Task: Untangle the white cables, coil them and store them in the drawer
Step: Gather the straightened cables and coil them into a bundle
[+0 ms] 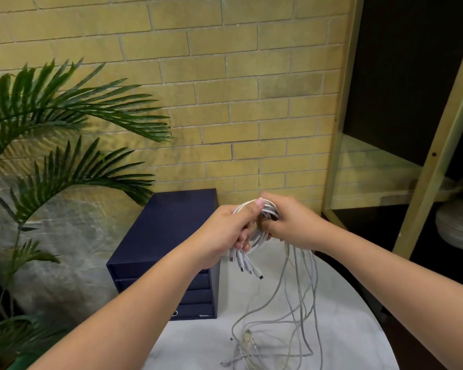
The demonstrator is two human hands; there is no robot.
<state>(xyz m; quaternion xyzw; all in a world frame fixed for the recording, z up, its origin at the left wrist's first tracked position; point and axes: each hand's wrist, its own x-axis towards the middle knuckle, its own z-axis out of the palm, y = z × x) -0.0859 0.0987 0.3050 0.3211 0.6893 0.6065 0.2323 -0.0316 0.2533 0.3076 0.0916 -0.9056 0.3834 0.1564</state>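
Note:
Both hands are raised above the table and hold one bundle of white cables (300, 284). My left hand (226, 232) grips the coiled part, thumb on top of the loops, and several plug ends (245, 265) hang below its fingers. My right hand (292, 221) grips the same coil from the right. Long loose strands drop from the coil down to the white table (345, 324), where more plug ends lie in a loose heap. The dark blue drawer box (171, 236) stands to the left of the hands, its drawers all pushed in.
A palm plant (51, 134) fills the left side beside the drawer box. A yellow brick wall is behind. At the right stands a yellow-framed shelf unit (422, 169) with a white ribbed vase (457, 228) on a lower level.

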